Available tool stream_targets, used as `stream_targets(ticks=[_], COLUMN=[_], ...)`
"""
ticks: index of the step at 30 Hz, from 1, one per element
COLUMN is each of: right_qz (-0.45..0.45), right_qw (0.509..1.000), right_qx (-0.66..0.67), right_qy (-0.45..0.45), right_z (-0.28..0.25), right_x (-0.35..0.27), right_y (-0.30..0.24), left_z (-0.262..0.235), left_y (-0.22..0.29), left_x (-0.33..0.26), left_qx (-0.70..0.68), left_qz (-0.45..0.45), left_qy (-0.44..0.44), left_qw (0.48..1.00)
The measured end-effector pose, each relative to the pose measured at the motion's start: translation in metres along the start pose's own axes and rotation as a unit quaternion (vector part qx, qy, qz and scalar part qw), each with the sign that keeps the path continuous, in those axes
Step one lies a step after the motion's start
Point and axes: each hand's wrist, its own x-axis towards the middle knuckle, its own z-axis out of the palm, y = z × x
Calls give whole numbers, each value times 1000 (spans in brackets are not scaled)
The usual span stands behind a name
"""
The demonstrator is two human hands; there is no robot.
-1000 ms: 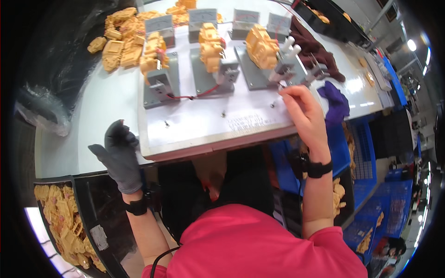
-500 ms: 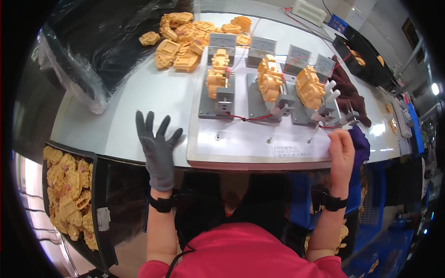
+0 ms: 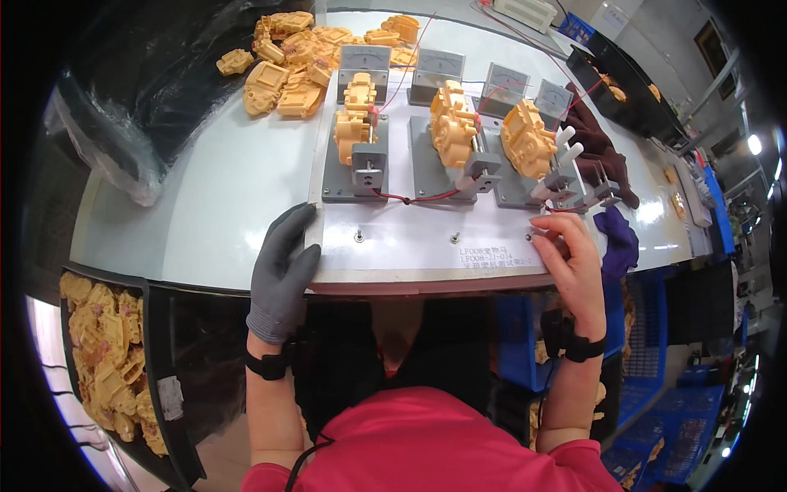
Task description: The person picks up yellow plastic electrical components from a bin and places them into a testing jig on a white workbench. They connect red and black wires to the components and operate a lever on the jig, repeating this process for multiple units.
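My left hand [image 3: 280,266], in a grey glove, lies at the left edge of a white test board [image 3: 402,261], its fingers stretched and its thumb apart. At the board's front right, the thumb and forefinger of my bare right hand [image 3: 571,261] close around a small toggle switch [image 3: 529,237]. Two more toggle switches, one at the left [image 3: 358,236] and one in the middle [image 3: 455,238], stand along the board's front. Three yellow plastic gearbox housings, left [image 3: 354,123], middle [image 3: 453,127] and right [image 3: 527,139], sit in grey fixtures. Behind them stand several analog meters [image 3: 364,59].
Loose yellow housings [image 3: 299,70] are heaped at the back left, beside black plastic sheeting [image 3: 164,90]. A black bin [image 3: 156,344] of housings stands at the lower left. Purple cloth [image 3: 616,240] lies right of my right hand. Blue crates [image 3: 643,353] stand below the table's right side.
My left hand has moved from above the table to the board's left edge. My right hand has moved left onto the right toggle switch. The whole view has shifted slightly.
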Motion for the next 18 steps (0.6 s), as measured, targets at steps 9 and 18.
stream_targets(ticks=[9,18], right_qz=[-23,-38], right_qw=[1000,999], right_qx=[-5,-5], right_qy=[-6,-3], right_z=[3,5], right_x=[1,1], right_y=[2,4], left_z=[-1,0], left_y=[-3,-4], left_x=[2,2], left_qx=[1,-7], left_qz=[7,10], left_qy=[-4,-3], left_qw=[1000,1000])
